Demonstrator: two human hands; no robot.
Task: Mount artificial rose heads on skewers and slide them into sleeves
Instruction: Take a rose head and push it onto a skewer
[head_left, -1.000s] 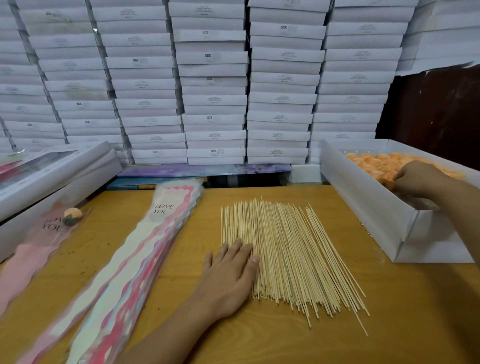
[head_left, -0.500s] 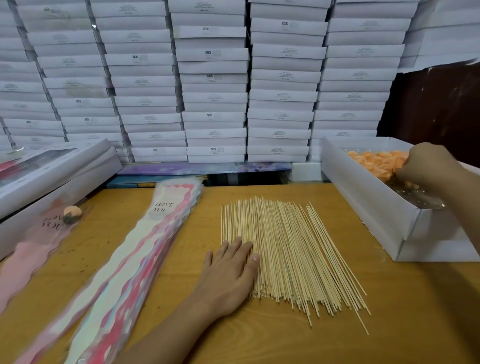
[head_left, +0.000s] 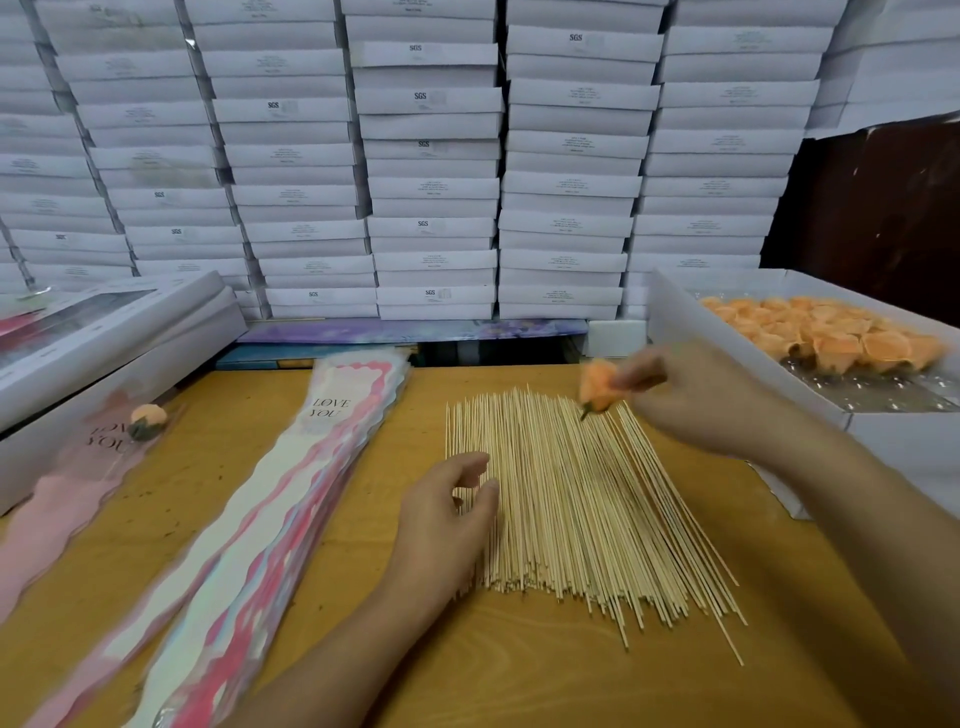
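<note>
While the left hand (head_left: 441, 525) is held with curled fingers over the left margin of the fanned pile of thin bamboo skewers (head_left: 576, 509) at the centre of the wooden worktop (head_left: 519, 670), no skewer can be confirmed as gripped. A single orange artificial rose head (head_left: 600, 387) is pinched between the fingers of the right hand (head_left: 696, 400), above the far end of the pile. Further orange rose heads (head_left: 826, 332) are contained in the open white cardboard box (head_left: 675, 322) at the right edge. A stack of pink-and-white "LOVE YOU" sleeves (head_left: 291, 499) is laid left of the skewers. One sleeved rose (head_left: 148, 418) is positioned near the left edge.
</note>
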